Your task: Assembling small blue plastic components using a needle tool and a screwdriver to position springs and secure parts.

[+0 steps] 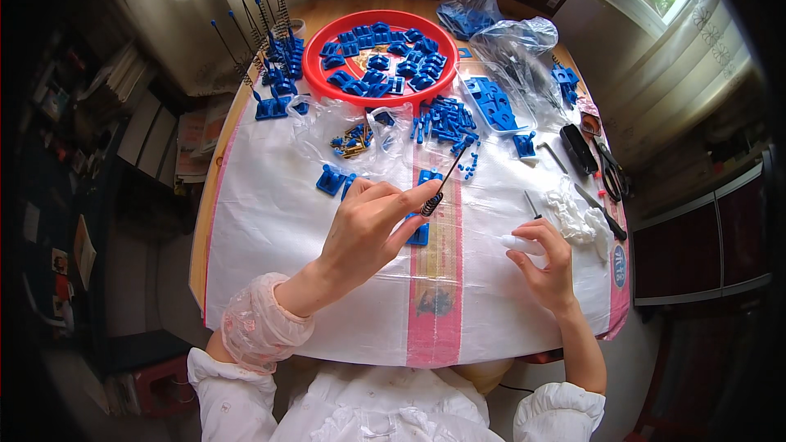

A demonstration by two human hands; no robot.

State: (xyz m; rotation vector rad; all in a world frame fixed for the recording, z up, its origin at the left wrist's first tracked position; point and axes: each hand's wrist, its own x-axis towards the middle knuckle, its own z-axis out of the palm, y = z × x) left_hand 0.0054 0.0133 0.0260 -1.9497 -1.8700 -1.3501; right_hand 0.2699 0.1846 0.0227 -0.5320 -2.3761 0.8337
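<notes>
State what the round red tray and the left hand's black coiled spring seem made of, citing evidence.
Round red tray: probably moulded plastic, smooth, slightly glossy, judging by its uniform colour and rounded rim.
Black coiled spring in the left hand: likely metal wire, dark finish, from its thin coils.

I note left hand [366, 221] near frame centre, pinching; right hand [547, 266], right of centre, curled in grip; forearms [583, 352] angled inward from below.

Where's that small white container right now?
In the head view, the small white container is held in the fingers of the right hand, right of centre, with crumpled white tissue beyond it to the right.
</notes>
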